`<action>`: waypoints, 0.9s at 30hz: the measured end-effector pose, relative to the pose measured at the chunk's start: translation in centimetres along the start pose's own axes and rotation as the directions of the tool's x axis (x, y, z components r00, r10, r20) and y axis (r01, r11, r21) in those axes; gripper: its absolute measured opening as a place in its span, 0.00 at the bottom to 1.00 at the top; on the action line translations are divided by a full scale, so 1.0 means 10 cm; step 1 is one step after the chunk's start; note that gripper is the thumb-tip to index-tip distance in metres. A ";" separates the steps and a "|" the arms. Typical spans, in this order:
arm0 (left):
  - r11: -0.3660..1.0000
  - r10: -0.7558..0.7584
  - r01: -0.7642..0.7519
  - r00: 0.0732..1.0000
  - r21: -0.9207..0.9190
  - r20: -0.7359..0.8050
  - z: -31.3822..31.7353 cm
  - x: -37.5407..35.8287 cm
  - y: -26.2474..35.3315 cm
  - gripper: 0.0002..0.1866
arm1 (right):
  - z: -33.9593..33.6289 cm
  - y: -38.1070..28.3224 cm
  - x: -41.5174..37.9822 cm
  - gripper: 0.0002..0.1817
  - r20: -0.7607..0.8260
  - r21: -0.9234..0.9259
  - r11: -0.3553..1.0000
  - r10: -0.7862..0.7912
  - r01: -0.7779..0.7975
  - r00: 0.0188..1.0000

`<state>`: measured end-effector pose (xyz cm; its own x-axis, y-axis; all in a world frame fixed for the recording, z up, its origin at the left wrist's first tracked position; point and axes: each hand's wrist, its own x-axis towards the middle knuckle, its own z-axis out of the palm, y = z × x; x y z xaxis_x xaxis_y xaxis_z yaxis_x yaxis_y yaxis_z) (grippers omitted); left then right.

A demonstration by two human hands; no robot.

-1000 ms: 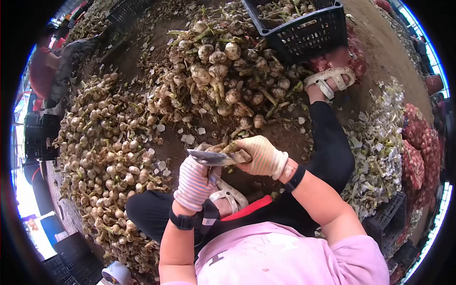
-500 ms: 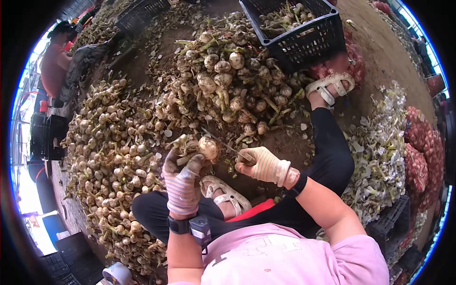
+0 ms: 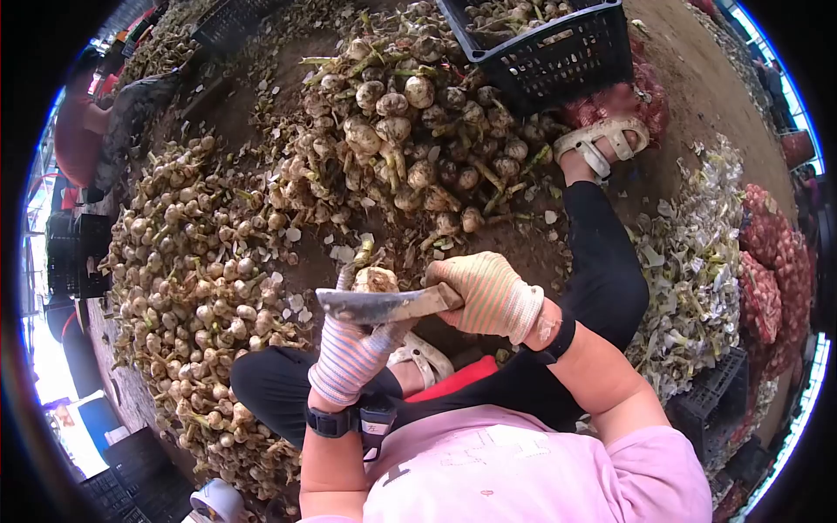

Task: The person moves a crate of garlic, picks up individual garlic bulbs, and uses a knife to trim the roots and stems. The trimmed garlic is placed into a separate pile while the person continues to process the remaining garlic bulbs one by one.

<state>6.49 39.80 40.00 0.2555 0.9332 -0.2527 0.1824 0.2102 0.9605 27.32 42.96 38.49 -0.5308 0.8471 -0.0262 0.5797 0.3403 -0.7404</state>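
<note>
My left hand (image 3: 350,356), in a striped glove, is closed around a garlic bulb (image 3: 375,279) whose stem sticks up. My right hand (image 3: 490,298), gloved the same way, grips the handle of a knife (image 3: 370,305) with a broad, dark blade. The blade lies across the near side of the bulb, level with the left fingers, and covers part of both. Ahead of my hands is a heap of untrimmed garlic (image 3: 392,131) with stems on. A wide spread of garlic bulbs (image 3: 205,288) lies to my left.
A black plastic crate (image 3: 558,70) holding garlic stands past my outstretched foot (image 3: 602,148). On the right are a heap of cut stalks (image 3: 684,270), red net bags (image 3: 776,270) and another dark crate (image 3: 719,397). A person (image 3: 78,139) sits at far left.
My right hand has brought the knife left and turned its blade broadside against the bulb. The bulb's stem, earlier pointing left, now points up. The view has shifted slightly.
</note>
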 end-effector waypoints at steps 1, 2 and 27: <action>0.961 0.149 -0.164 0.985 0.221 0.081 -0.01 -0.02 -0.03 0.18 | 0.02 -0.01 0.00 0.14 0.004 0.001 1.000 0.001 -0.001 1.000; 0.878 0.312 -0.295 0.950 0.378 0.016 0.03 -0.02 -0.10 0.23 | 0.04 -0.03 0.01 0.14 -0.003 -0.010 1.000 -0.028 0.028 1.000; 0.892 0.393 -0.238 0.829 0.384 -0.399 -0.76 -0.78 -0.19 0.16 | 0.33 0.65 0.23 0.06 -0.168 0.294 0.949 0.166 -0.111 0.972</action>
<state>-3.04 34.27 41.03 -0.0951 0.9721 0.2144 0.4666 -0.1467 0.8722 27.86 45.73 31.42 -0.3157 0.9482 -0.0352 0.4273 0.1090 -0.8975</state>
